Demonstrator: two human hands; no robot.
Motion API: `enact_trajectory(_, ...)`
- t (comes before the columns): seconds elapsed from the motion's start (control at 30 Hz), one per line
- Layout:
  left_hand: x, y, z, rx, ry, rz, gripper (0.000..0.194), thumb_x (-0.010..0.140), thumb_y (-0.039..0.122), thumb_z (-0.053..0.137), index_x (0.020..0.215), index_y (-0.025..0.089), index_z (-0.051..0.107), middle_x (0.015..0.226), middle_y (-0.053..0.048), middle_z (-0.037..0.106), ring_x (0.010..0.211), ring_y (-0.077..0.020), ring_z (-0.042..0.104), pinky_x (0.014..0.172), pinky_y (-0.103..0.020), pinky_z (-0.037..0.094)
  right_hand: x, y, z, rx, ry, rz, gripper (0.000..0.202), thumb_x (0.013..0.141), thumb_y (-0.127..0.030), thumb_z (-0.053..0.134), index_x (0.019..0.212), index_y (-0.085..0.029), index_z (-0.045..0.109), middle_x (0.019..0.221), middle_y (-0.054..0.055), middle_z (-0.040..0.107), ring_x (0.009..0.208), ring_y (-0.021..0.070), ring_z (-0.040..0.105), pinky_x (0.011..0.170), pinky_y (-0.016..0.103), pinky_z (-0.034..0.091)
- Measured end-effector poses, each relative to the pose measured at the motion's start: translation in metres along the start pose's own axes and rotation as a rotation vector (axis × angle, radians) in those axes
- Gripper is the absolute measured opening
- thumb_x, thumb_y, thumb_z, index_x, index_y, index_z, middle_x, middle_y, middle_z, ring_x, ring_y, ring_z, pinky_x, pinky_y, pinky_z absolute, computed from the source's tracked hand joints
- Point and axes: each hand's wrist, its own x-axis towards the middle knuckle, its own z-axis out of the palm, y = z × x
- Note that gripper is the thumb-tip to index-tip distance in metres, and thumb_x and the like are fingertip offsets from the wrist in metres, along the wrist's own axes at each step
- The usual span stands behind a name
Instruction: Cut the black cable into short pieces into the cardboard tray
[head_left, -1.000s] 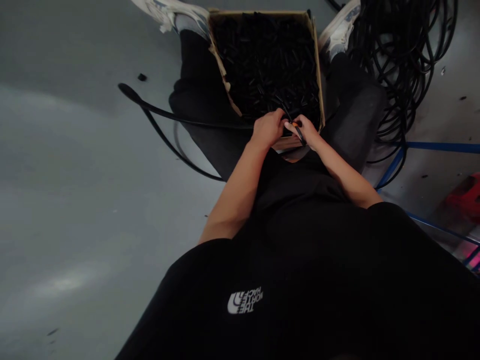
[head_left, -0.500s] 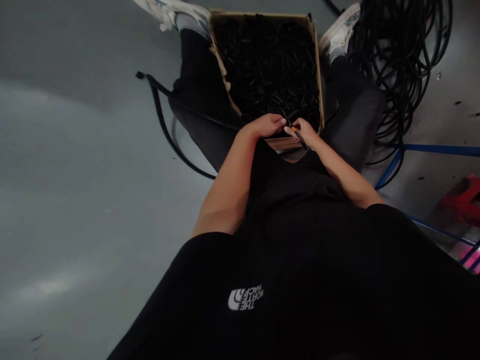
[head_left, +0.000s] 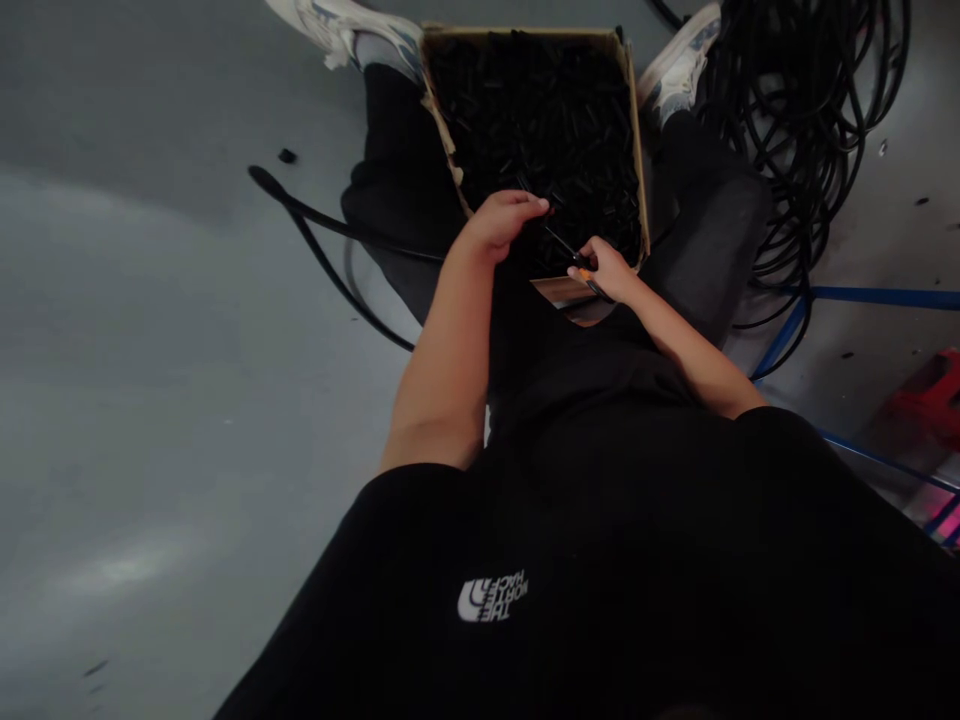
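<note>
My left hand [head_left: 506, 222] is closed, thumb and fingers pinched together, over the near left part of the carton. A black hose [head_left: 360, 235] runs from the left across my thigh to this hand; its gripped end is hard to see against the dark. In my right hand [head_left: 606, 268] are scissors [head_left: 586, 276] with orange and black handles, the thin blades pointing up and left toward my left fingertips. Below both hands, short black tube pieces [head_left: 532, 110] fill the open cardboard carton [head_left: 640, 170] between my legs.
A big tangled coil of black hose [head_left: 795, 130] lies beyond my right leg. Blue frame bars [head_left: 885, 298] and a red object [head_left: 934, 400] are at the right. One small black piece [head_left: 287, 156] sits on the grey floor [head_left: 187, 330].
My left hand has moved left and away from the scissors, and the hose bend has shifted left with it. My right hand has stayed nearly in place; the scissor blades show more clearly.
</note>
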Motion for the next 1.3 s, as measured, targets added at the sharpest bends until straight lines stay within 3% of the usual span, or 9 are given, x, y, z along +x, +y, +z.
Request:
enact_trajectory(0.13,-0.003,0.007,0.015,0.029,-0.009,-0.040,0.024,0.096,0.043,0.076,0.099,0.020,0.074,0.093,-0.006,0.075,0.099,-0.0235,0.071,0.092,-0.035,0.062,0.001,-0.004,0.002,0.010,-0.003,-0.022,0.032,0.089,-0.033,0.086,0.102,-0.024,0.059,0.104,0.002,0.059,0.102,0.0232,0.060,0.104,0.047,0.058)
enact_trajectory(0.27,-0.001,0.005,0.027,0.080,-0.029,-0.002,0.027,0.097,0.046,0.075,0.106,0.021,0.075,0.101,-0.008,0.077,0.108,-0.0265,0.071,0.100,-0.040,0.062,0.002,-0.006,-0.001,0.029,-0.013,-0.015,0.036,0.088,-0.036,0.089,0.099,-0.024,0.056,0.093,-0.001,0.055,0.093,0.0210,0.059,0.098,0.044,0.059)
enact_trajectory(0.5,-0.011,-0.009,0.016,0.313,0.013,0.106,0.043,0.097,0.050,0.080,0.125,0.018,0.076,0.114,-0.014,0.078,0.130,-0.0367,0.071,0.122,-0.053,0.054,-0.005,-0.021,-0.007,0.318,0.007,0.179,0.061,0.086,-0.067,0.095,0.096,-0.027,0.050,0.078,-0.006,0.050,0.069,0.0140,0.057,0.067,0.030,0.059)
enact_trajectory(0.6,-0.023,-0.009,0.024,0.389,0.032,0.162,0.046,0.097,0.048,0.080,0.133,0.019,0.076,0.122,-0.015,0.079,0.133,-0.0383,0.071,0.126,-0.056,0.053,-0.006,-0.029,-0.006,0.425,-0.015,0.255,0.065,0.087,-0.073,0.094,0.101,-0.027,0.050,0.077,-0.006,0.051,0.063,0.0128,0.058,0.058,0.026,0.057)
enact_trajectory(0.67,-0.030,-0.008,0.034,0.422,0.046,0.193,0.046,0.099,0.049,0.076,0.135,0.020,0.076,0.124,-0.015,0.080,0.133,-0.0379,0.072,0.126,-0.055,0.053,-0.005,-0.031,-0.008,0.435,-0.007,0.264,0.066,0.088,-0.075,0.093,0.103,-0.027,0.051,0.078,-0.006,0.053,0.068,0.0138,0.062,0.061,0.026,0.059)
enact_trajectory(0.77,-0.034,-0.008,0.045,0.434,0.035,0.220,0.047,0.102,0.056,0.072,0.133,0.021,0.077,0.122,-0.015,0.082,0.130,-0.0368,0.073,0.123,-0.052,0.056,-0.001,-0.030,-0.011,0.389,0.003,0.219,0.068,0.086,-0.078,0.092,0.104,-0.026,0.052,0.083,-0.004,0.055,0.079,0.0168,0.066,0.070,0.029,0.060)
enact_trajectory(0.87,-0.028,-0.011,0.042,0.426,0.022,0.219,0.047,0.102,0.060,0.070,0.127,0.021,0.078,0.119,-0.014,0.082,0.127,-0.0354,0.073,0.119,-0.048,0.057,0.000,-0.026,-0.015,0.289,-0.006,0.161,0.072,0.082,-0.082,0.092,0.099,-0.026,0.051,0.085,-0.002,0.056,0.084,0.0186,0.065,0.072,0.030,0.058)
enact_trajectory(1.07,-0.011,-0.012,0.029,0.404,-0.062,0.147,0.039,0.096,0.045,0.069,0.122,0.018,0.079,0.123,-0.016,0.080,0.131,-0.0356,0.069,0.120,-0.048,0.054,-0.003,-0.026,-0.016,0.251,0.036,0.139,0.072,0.079,-0.082,0.093,0.093,-0.027,0.049,0.082,-0.002,0.055,0.081,0.0187,0.063,0.068,0.030,0.057)
enact_trajectory(1.3,-0.019,-0.005,0.031,0.391,-0.065,0.116,0.022,0.095,0.034,0.066,0.108,0.020,0.076,0.110,-0.014,0.079,0.125,-0.0334,0.069,0.118,-0.045,0.053,-0.004,-0.038,-0.017,0.352,-0.024,0.201,0.071,0.082,-0.081,0.094,0.101,-0.027,0.051,0.074,-0.005,0.053,0.066,0.0178,0.064,0.057,0.031,0.060)
